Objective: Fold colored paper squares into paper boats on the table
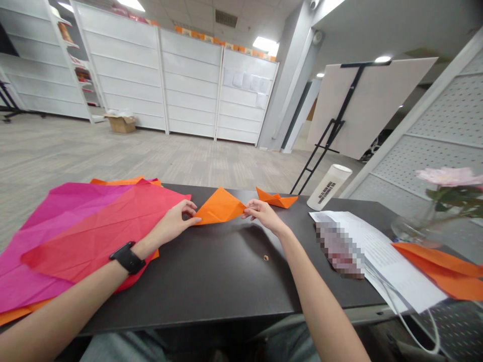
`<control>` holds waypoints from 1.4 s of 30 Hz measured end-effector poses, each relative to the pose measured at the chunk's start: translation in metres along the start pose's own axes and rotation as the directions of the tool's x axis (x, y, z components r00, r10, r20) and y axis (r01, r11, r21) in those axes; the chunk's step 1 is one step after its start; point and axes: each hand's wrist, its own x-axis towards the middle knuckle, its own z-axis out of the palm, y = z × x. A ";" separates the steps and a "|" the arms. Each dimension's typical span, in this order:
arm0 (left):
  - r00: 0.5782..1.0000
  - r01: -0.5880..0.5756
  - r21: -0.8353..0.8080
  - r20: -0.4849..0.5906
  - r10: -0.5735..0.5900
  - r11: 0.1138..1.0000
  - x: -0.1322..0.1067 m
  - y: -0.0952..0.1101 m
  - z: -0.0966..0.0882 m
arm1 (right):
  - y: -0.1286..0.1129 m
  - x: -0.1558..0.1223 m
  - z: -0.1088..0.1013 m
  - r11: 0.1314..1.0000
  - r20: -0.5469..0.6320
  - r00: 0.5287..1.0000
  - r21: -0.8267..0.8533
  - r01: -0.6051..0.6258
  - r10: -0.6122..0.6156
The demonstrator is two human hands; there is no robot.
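A folded orange paper (220, 206) lies near the far edge of the dark table (211, 271). My left hand (176, 221) pinches its left corner, with a black watch (127, 258) on that wrist. My right hand (262, 213) pinches the paper's right corner. Both hands have their fingers closed on the sheet. Just behind my right hand rests a second folded orange piece (276, 199).
Large red, pink and orange sheets (75, 236) cover the table's left side. At the right are a white cylinder (329, 187), printed papers (381, 256), more orange paper (441, 266), a white cable and a glass vase with a pink flower (449, 177). An easel board stands beyond.
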 end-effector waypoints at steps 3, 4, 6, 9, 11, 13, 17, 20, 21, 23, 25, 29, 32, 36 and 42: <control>0.999 -0.003 -0.074 0.034 0.006 0.997 0.001 0.002 0.000 | 0.000 0.000 -0.001 1.000 -0.026 1.000 -0.001 0.018 -0.018; 0.999 0.000 -0.087 0.035 0.003 0.996 0.001 0.003 0.000 | 0.000 0.000 -0.001 1.000 -0.032 0.999 -0.001 0.020 -0.020; 1.000 0.008 -0.084 0.029 -0.005 0.996 0.002 0.002 0.000 | 0.000 0.001 -0.001 1.000 -0.040 0.999 -0.002 0.024 -0.024; 1.000 0.022 -0.047 0.011 -0.021 0.999 0.002 0.002 -0.001 | 0.000 0.001 0.000 1.000 -0.045 0.999 0.005 0.030 -0.030; 0.999 0.035 -0.023 -0.009 -0.035 0.999 0.002 0.002 -0.001 | 0.000 0.002 0.000 0.999 -0.054 0.998 0.011 0.036 -0.035; 0.999 0.038 -0.023 -0.011 -0.038 0.999 0.002 0.002 -0.002 | -0.001 0.002 -0.001 0.999 -0.061 0.997 0.016 0.039 -0.038; 1.000 0.015 -0.070 -0.009 -0.016 0.997 0.003 0.002 -0.001 | -0.003 0.000 -0.001 0.999 -0.048 0.999 0.023 0.028 -0.027; 0.999 0.013 -0.096 -0.029 -0.016 0.995 0.004 0.002 -0.001 | -0.005 -0.002 0.000 1.000 -0.016 1.000 0.028 0.009 -0.008; 0.999 0.015 -0.106 -0.030 -0.018 0.994 0.004 0.002 -0.002 | -0.005 -0.002 0.001 1.000 -0.005 1.000 0.027 0.003 -0.003; 0.999 0.016 -0.127 -0.028 -0.020 0.992 0.004 0.003 -0.003 | -0.006 -0.003 0.002 1.000 0.012 1.000 0.019 -0.005 0.005; 1.000 0.015 -0.155 -0.019 -0.019 0.988 0.004 0.006 -0.004 | -0.005 -0.003 0.002 1.000 0.017 1.000 0.009 -0.008 0.008; 0.999 0.038 -0.245 0.030 -0.031 0.969 0.002 0.012 -0.003 | -0.003 -0.001 0.000 1.000 -0.007 1.000 0.001 -0.009 0.009; 0.997 0.066 -0.312 0.067 -0.047 0.948 0.001 0.015 0.000 | -0.001 0.000 -0.002 1.000 -0.029 0.999 0.007 -0.027 0.027; 0.994 0.101 -0.361 0.072 -0.080 0.927 0.002 0.013 0.003 | 0.003 0.002 -0.002 0.997 -0.043 0.996 0.013 -0.075 0.076; 0.987 0.138 -0.405 -0.020 -0.159 0.904 0.004 0.003 0.002 | 0.003 0.001 0.000 0.992 -0.012 0.992 0.015 -0.128 0.128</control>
